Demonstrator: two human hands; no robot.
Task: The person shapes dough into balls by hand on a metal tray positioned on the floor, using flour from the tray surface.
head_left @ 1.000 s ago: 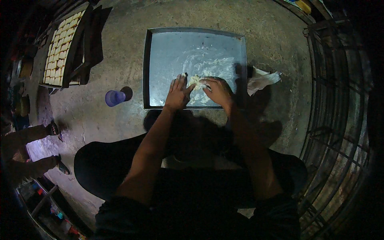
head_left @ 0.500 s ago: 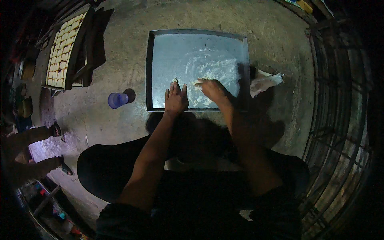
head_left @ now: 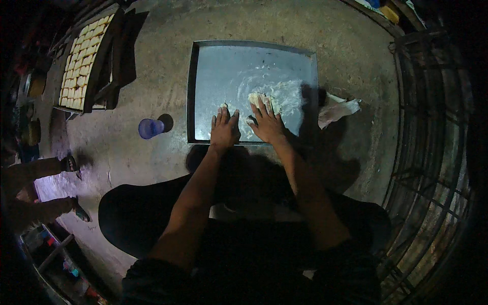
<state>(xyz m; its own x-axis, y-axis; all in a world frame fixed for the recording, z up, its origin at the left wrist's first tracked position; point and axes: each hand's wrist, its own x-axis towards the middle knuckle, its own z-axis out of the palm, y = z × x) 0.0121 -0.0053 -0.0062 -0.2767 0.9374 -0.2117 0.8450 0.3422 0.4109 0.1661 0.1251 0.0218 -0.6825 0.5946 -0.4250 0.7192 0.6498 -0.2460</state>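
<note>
right hand (head_left: 267,125) now uncurled, flat on dough (head_left: 255,98)

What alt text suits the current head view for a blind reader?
A person's left hand and right hand lie open in a white-smeared metal tray, the right on a pale, dough-like lump. Left of the tray are a purple cup and rows of pale pieces; right, a crumpled whitish sheet.

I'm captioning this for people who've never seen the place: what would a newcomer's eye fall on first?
Probably the bright metal tray above the picture's centre, where the right hand lies spread over pale dough and the left hand lies nearby on the left. Next come the rows of pale pieces at upper left, then the purple cup left of the tray.
</note>
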